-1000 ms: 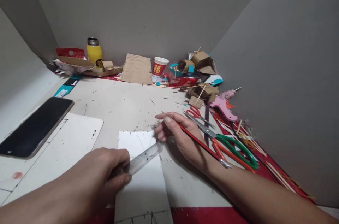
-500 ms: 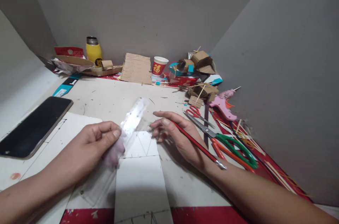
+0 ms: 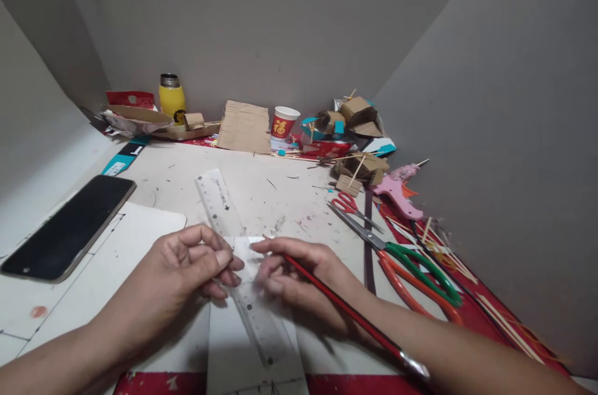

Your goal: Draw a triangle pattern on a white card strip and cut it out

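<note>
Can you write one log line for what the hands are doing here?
left hand: pinches ruler | right hand: holds pencil, also touching ruler | ruler: lying across paper | nearby: phone, scissors

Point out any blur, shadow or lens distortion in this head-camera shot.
Head view: the right hand holding the red pencil is motion-blurred at its fingertips; the left hand pinching the clear ruler looks sharp; soft shadows fall under both hands on the white paper; the wide lens stretches the grey walls toward the edges.
</note>
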A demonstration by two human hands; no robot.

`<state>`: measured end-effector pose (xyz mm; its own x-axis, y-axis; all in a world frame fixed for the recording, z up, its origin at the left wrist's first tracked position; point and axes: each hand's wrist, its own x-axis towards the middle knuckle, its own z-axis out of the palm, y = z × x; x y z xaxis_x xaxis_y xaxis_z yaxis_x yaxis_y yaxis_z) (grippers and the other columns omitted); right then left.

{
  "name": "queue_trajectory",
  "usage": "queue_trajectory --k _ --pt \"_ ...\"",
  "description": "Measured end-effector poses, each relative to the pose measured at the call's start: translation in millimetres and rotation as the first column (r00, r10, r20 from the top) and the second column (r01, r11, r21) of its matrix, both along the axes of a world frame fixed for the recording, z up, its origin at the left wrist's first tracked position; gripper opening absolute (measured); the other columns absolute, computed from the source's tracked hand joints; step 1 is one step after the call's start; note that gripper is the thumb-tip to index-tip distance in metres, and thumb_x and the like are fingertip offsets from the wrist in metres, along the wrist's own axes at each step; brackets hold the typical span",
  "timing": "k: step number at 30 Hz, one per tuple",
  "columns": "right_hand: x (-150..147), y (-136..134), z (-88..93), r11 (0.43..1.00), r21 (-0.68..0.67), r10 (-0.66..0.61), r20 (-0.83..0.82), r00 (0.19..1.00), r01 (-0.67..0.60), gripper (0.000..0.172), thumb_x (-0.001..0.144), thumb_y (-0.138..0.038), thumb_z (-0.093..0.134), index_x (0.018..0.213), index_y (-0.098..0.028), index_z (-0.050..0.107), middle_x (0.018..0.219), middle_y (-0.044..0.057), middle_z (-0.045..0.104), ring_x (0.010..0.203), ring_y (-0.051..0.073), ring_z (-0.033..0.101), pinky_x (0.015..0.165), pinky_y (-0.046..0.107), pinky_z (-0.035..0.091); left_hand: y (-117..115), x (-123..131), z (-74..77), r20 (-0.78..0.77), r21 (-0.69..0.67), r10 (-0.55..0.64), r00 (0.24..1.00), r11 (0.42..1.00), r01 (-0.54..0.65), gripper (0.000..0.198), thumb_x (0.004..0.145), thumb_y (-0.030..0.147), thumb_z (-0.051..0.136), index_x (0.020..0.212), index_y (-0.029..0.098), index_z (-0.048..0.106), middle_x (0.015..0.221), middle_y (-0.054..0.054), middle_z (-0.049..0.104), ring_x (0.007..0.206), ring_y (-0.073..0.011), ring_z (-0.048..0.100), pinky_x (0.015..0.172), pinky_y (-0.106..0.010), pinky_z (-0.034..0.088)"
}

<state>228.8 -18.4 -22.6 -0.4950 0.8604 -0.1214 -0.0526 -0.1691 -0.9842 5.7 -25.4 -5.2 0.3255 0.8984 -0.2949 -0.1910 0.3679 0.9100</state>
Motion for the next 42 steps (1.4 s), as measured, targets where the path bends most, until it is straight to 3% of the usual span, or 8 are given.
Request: queue_trajectory --k 6,11,14,24,28,31,37,42 --pt "0 -7 -1.0 0.988 -0.12 0.095 0.02 0.995 -0.092 0.034 0.083 -0.032 0.077 0.114 -0.019 0.068 0.074 -0.001 0.067 0.055 0.009 0.062 0.05 0.02 0.048 2 -3 -4.8 -0.034 -0.02 -0.02 0.999 1.0 0.019 0.029 0.083 0.044 0.076 0.078 0.016 0.068 0.073 -0.006 0.074 0.062 -0.0126 0.067 0.063 -0.022 0.056" --pt "1 -2 7.7 0.993 -0.072 -0.087 0.027 0.996 0.089 0.034 0.081 -0.035 0.079 0.11 -0.019 0.069 0.072 -0.003 0.062 0.052 0.008 0.057 0.046 0.019 0.045 20 -15 -0.1 -0.096 0.121 0.308 0.947 0.947 -0.296 0.021 0.084 0.034 0.076 0.096 0.018 0.068 0.08 -0.005 0.076 0.06 -0.0122 0.067 0.056 -0.019 0.056" --pt "2 3 7.8 0.974 -0.003 -0.226 0.03 0.974 0.226 0.032 0.085 -0.035 0.075 0.112 -0.019 0.069 0.067 -0.004 0.059 0.048 0.007 0.05 0.044 0.019 0.04 25 -17 2.6 -0.075 0.111 0.415 0.907 0.907 -0.406 0.019 0.084 0.025 0.074 0.099 0.016 0.066 0.077 -0.004 0.074 0.058 -0.0121 0.066 0.054 -0.02 0.057" --pt "1 -3 6.6 0.995 0.051 -0.092 0.053 0.994 0.089 0.028 0.086 -0.032 0.072 0.111 -0.018 0.068 0.069 -0.003 0.061 0.053 0.009 0.054 0.05 0.023 0.043 22 -10 8.2 -0.127 0.172 0.377 0.917 0.919 -0.354 0.051 0.08 0.037 0.079 0.123 0.018 0.058 0.092 -0.009 0.078 0.06 -0.0146 0.071 0.059 -0.023 0.06" --pt "3 -2 12.0 0.998 0.063 0.009 0.118 0.993 -0.017 0.027 0.087 -0.031 0.069 0.111 -0.018 0.067 0.07 -0.002 0.062 0.051 0.009 0.051 0.05 0.024 0.042 22 -11 6.8 -0.143 0.168 0.35 0.926 0.931 -0.326 0.056 0.078 0.036 0.081 0.125 0.015 0.057 0.069 -0.006 0.076 0.052 -0.0113 0.067 0.054 -0.015 0.054" --pt "5 2 15.2 0.99 0.139 -0.045 0.136 0.99 0.026 0.027 0.087 -0.03 0.069 0.112 -0.019 0.069 0.069 -0.003 0.06 0.053 0.01 0.05 0.051 0.025 0.041 23 -12 6.7 -0.143 0.155 0.353 0.925 0.931 -0.331 0.053 0.079 0.028 0.08 0.124 0.011 0.057 0.06 -0.005 0.073 0.048 -0.0111 0.065 0.053 -0.014 0.053" --pt "12 9 17.0 0.924 0.302 -0.288 0.139 0.948 0.236 0.026 0.09 -0.03 0.067 0.114 -0.02 0.069 0.068 -0.004 0.056 0.053 0.01 0.047 0.049 0.024 0.037 29 -18 2.3 -0.098 0.167 0.376 0.922 0.919 -0.357 0.046 0.082 0.022 0.075 0.125 0.014 0.059 0.084 -0.01 0.078 0.057 -0.0136 0.069 0.058 -0.022 0.06" --pt "10 6 18.7 0.909 0.311 -0.324 0.115 0.939 0.276 0.026 0.09 -0.029 0.067 0.114 -0.02 0.068 0.069 -0.003 0.056 0.051 0.009 0.047 0.046 0.024 0.036 27 -15 3.3 -0.098 0.162 0.359 0.928 0.926 -0.341 0.047 0.081 0.026 0.078 0.123 0.014 0.061 0.084 -0.009 0.078 0.056 -0.0135 0.069 0.057 -0.022 0.06"
